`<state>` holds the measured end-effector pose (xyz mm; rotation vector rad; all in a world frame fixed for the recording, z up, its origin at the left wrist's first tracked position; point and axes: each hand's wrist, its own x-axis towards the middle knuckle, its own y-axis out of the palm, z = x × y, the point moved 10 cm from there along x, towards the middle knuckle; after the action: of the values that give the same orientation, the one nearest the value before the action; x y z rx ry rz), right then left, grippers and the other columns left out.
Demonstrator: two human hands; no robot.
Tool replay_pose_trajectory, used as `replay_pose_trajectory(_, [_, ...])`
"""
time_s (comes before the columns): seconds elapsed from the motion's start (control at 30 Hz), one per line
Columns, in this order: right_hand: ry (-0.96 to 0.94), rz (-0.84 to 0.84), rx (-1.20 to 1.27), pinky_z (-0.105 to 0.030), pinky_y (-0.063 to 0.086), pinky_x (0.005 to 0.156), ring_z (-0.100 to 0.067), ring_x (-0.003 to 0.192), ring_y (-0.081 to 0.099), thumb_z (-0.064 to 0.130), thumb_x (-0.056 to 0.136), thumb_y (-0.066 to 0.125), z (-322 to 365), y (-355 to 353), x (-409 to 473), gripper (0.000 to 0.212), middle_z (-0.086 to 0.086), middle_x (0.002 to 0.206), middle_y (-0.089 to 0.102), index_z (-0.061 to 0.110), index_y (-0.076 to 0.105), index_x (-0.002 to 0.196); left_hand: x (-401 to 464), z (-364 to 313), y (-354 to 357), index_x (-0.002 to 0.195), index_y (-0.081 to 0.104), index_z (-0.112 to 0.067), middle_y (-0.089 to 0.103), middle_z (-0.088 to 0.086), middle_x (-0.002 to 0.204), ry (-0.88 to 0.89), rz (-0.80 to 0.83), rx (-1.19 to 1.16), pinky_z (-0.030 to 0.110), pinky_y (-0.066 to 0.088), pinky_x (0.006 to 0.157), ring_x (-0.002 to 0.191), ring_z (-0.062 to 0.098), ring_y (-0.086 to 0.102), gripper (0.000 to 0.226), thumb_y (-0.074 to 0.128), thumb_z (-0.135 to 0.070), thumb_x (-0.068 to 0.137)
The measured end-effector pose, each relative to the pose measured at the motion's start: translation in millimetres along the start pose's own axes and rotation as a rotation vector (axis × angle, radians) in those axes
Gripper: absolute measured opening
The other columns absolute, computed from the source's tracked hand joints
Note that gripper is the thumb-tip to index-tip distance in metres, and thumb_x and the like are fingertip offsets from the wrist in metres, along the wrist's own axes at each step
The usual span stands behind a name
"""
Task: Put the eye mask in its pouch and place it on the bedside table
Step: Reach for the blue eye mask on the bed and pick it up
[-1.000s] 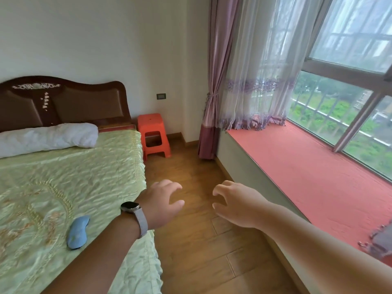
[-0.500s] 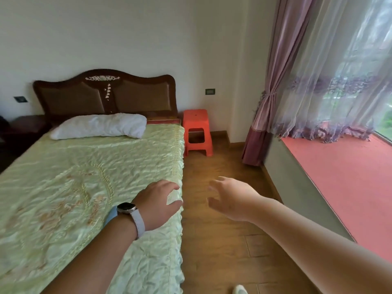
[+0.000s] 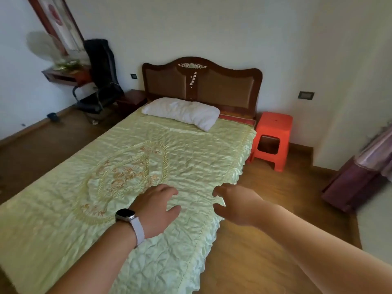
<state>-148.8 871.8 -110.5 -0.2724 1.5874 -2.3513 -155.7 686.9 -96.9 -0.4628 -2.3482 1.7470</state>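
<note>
Both hands, the left hand over the bed and the right hand at its right edge, hover open and empty; no eye mask shows, though it likely handles soft and light, pinched mid-body.

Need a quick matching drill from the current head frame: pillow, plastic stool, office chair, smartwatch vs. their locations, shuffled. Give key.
Things:
1. pillow
2. plastic stool
3. office chair
4. smartwatch

Places:
A. on the floor beside the head of the bed, on the window side
B. on the wrist of the left hand
C. on the bedspread, just below the headboard
D. against the far wall, beyond the dark bedside table

Pairs: 1-C, 2-A, 3-D, 4-B
</note>
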Motion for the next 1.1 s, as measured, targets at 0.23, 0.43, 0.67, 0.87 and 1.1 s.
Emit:
replay_pose_trajectory(0.23, [-0.182,0.095,0.065,-0.033,0.049,0.078,-0.013,0.094,0.056,0.047,0.089,0.05,31,27,95,0.042,0.005,0.115,0.058,0.027,0.05,0.125,7,80,-13,0.121,0.052,-0.032,0.053,-0.011,0.126,-0.222,-0.028,0.043,0.034,0.047,0.084,0.112,0.015,0.05,0.037,0.048,-0.051,0.089])
replay_pose_trajectory(0.43, [-0.208,0.184,0.061,-0.033,0.046,0.086,-0.013,0.105,0.055,0.048,0.088,0.051,39,70,192,0.041,0.007,0.121,0.057,0.029,0.05,0.124,51,167,4,0.126,0.05,-0.03,0.052,-0.008,0.131,-0.342,0.012,-0.035,0.037,0.046,0.089,0.117,0.017,0.048,0.043,0.047,-0.051,0.089])
replay_pose_trajectory(0.67, [-0.18,0.28,-0.006,-0.029,0.044,0.084,-0.013,0.107,0.054,0.049,0.088,0.049,45,94,307,0.038,0.008,0.121,0.056,0.031,0.051,0.122,117,262,23,0.136,0.044,-0.027,0.044,-0.004,0.143,-0.421,0.096,-0.153,0.036,0.044,0.096,0.125,0.019,0.044,0.052,0.047,-0.051,0.09])
replay_pose_trajectory(0.87, [-0.223,0.375,-0.045,-0.03,0.042,0.091,-0.011,0.112,0.05,0.049,0.089,0.048,62,129,360,0.04,0.009,0.125,0.054,0.032,0.047,0.125,143,314,35,0.139,0.039,-0.028,0.043,-0.004,0.145,-0.463,0.132,-0.167,0.038,0.04,0.099,0.128,0.02,0.042,0.057,0.043,-0.054,0.089])
replay_pose_trajectory(1.1, [-0.312,0.455,-0.044,-0.024,0.04,0.087,-0.009,0.11,0.051,0.047,0.09,0.048,70,163,415,0.037,0.011,0.123,0.055,0.031,0.05,0.124,150,356,60,0.139,0.038,-0.028,0.044,-0.003,0.143,-0.569,0.177,-0.117,0.04,0.039,0.097,0.126,0.021,0.043,0.054,0.038,-0.052,0.09])
